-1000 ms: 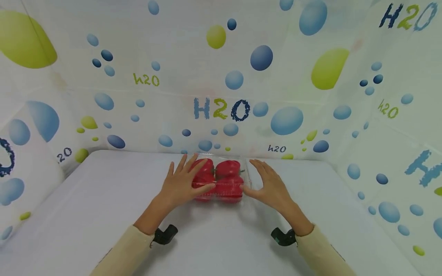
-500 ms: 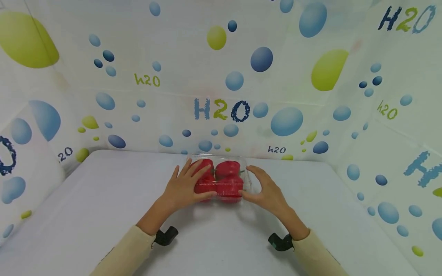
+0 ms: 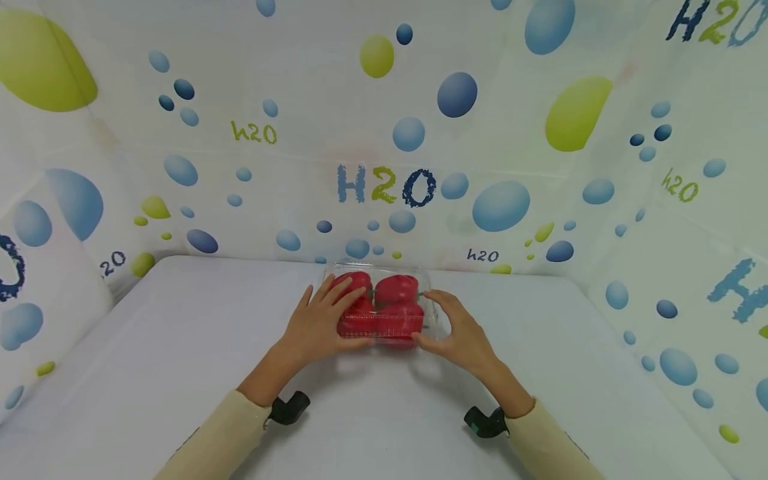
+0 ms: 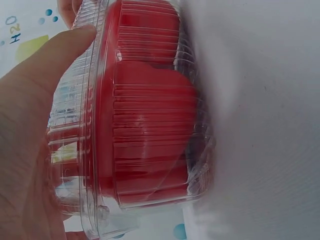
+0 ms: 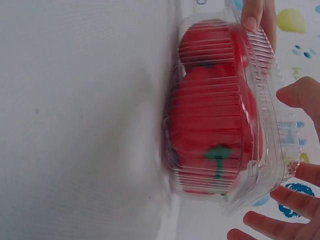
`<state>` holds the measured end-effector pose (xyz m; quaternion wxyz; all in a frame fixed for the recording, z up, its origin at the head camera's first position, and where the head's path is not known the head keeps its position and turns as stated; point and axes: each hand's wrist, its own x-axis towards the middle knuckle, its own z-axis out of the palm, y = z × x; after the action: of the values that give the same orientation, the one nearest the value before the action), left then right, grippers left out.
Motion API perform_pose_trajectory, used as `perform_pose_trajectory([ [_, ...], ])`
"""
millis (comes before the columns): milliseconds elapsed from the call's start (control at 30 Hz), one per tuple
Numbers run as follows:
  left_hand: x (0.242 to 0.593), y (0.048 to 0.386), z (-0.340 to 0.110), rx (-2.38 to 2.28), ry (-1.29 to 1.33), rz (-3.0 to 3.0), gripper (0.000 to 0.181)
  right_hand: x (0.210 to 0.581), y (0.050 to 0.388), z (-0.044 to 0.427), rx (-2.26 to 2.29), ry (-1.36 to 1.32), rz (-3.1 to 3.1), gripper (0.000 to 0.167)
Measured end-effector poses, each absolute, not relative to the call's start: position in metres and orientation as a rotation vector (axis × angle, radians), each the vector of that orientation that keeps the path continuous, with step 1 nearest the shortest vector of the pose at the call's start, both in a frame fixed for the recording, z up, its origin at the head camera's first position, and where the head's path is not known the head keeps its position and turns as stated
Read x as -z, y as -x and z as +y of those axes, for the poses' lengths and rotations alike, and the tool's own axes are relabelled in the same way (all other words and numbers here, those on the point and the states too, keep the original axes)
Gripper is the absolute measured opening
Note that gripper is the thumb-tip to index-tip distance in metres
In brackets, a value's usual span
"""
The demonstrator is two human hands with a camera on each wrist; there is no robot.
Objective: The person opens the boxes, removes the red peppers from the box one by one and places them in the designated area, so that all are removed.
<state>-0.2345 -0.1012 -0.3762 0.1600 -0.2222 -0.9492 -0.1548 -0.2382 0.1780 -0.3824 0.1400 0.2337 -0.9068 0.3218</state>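
A clear plastic clamshell box (image 3: 433, 313) holding several red bell peppers (image 3: 397, 293) rests on the white table near the back wall. Over the left part of its lid lies my left hand (image 3: 317, 323), fingers spread and fairly straight. In the left wrist view, its thumb (image 4: 62, 52) touches the front rim of the box (image 4: 90, 150). My right hand (image 3: 462, 331) is at the right end of the box. The right wrist view shows its fingers (image 5: 295, 200) spread by the rim and its thumb (image 5: 295, 92) close to the lid. A green stem (image 5: 218, 156) shows through the wall.
A white sheet (image 3: 372, 427) covers the table. Behind it and at both sides hangs a white curtain (image 3: 312, 87) with blue and green dots and H2O lettering. Black devices (image 3: 289, 408) are strapped at both wrists.
My right hand has moved left, closer to the right end of the box. My left hand has shifted slightly nearer and to the right over the lid. The box has hardly moved.
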Motion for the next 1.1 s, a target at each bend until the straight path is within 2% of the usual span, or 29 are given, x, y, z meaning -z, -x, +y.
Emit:
perform_pose_trajectory([
  [500, 0.38, 0.237, -0.103, 0.477, 0.657, -2.721, 0.083, 0.389, 0.24, 0.179, -0.968, -0.691, -2.594, 0.07],
  [1100, 0.374, 0.237, -0.104, 0.531, 0.664, -2.73, 0.079, 0.398, 0.247, 0.18, -1.183, -0.638, -2.614, 0.085],
])
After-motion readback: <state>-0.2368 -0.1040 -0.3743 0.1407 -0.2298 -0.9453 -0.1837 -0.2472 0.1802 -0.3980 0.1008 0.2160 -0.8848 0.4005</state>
